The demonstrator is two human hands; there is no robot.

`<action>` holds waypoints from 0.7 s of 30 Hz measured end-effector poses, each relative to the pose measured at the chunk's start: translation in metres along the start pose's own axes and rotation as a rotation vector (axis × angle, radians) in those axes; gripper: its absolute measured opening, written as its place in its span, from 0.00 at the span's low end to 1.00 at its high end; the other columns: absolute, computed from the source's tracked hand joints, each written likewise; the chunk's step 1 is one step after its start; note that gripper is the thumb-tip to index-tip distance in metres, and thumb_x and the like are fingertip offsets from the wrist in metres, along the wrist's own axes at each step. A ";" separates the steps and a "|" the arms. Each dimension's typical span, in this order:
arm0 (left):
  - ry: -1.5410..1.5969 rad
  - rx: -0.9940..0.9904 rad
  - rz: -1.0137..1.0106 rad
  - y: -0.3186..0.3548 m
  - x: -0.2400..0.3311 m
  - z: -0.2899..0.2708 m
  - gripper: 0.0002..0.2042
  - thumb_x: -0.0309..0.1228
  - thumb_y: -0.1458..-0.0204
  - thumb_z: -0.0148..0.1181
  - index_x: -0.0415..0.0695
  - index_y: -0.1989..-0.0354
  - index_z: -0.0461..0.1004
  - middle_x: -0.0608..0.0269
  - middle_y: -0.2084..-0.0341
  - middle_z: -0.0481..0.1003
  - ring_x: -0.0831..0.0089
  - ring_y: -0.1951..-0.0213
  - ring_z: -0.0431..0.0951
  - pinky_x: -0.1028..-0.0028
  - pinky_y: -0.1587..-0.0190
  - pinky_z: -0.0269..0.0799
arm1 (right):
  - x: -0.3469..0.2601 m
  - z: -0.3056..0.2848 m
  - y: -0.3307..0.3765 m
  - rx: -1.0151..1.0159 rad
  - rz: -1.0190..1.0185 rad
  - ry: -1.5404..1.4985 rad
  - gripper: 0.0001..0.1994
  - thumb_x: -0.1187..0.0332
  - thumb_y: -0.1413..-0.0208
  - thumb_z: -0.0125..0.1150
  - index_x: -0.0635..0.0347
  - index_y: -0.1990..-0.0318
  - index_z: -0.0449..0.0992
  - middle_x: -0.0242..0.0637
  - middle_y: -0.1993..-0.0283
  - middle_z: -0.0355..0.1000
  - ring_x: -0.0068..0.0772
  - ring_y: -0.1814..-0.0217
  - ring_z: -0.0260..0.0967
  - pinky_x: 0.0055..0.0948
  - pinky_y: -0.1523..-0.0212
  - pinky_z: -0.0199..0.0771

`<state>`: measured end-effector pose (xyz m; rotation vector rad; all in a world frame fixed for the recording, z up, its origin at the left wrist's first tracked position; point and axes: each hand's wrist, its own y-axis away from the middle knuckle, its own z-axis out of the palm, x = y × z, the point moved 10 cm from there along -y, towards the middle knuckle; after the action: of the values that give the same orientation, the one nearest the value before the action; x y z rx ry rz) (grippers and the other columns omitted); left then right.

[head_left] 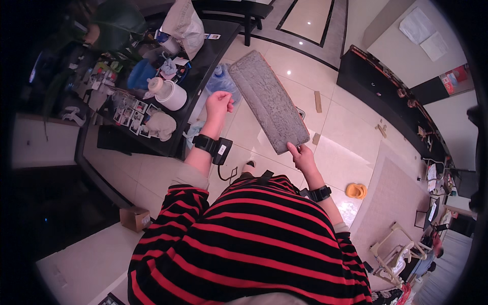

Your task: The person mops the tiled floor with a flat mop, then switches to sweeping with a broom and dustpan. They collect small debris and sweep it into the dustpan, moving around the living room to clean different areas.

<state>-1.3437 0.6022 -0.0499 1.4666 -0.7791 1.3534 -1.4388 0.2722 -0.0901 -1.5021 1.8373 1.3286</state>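
Your shirt (254,239) is lying nearest; your right hand (304,158) is gripping just the near end of the pad (269,104), risking tipping; your left hand (218,105) is clenching nothing visible.

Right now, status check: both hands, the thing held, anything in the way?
Right hand holding near end of grey flat mop head. Left hand curled, nothing visible in it. Blue-tinted water jug partly behind mop head.

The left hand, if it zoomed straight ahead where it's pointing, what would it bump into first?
Past the left hand, the bluish see-through jug comes first in the picture. The jug seems lower down, though, so the hand might sail over it; depth is unclear.
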 end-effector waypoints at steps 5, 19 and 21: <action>0.027 -0.111 -0.033 -0.006 -0.001 0.008 0.06 0.24 0.47 0.55 0.36 0.63 0.71 0.60 0.77 0.73 0.77 0.80 0.72 0.78 0.78 0.70 | 0.004 0.006 0.002 -0.048 0.058 0.004 0.30 0.44 0.49 0.56 0.71 0.62 0.74 0.47 0.78 0.72 0.36 0.81 0.69 0.33 0.75 0.69; 0.106 -0.124 0.033 0.007 0.028 -0.011 0.02 0.23 0.47 0.55 0.39 0.71 0.69 0.61 0.79 0.73 0.77 0.81 0.71 0.77 0.79 0.69 | 0.012 0.006 -0.008 -0.015 -0.010 0.115 0.31 0.42 0.49 0.54 0.69 0.59 0.75 0.56 0.64 0.74 0.53 0.58 0.72 0.38 0.58 0.70; 0.124 -0.103 0.033 0.013 0.033 -0.025 0.02 0.23 0.47 0.55 0.40 0.70 0.69 0.62 0.79 0.73 0.77 0.81 0.71 0.77 0.78 0.69 | 0.018 0.008 -0.008 -0.031 0.032 0.116 0.31 0.42 0.49 0.54 0.68 0.58 0.74 0.56 0.63 0.74 0.53 0.58 0.72 0.38 0.57 0.70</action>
<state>-1.3588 0.6256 -0.0167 1.2820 -0.7845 1.3945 -1.4391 0.2703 -0.1111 -1.6035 1.9277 1.3152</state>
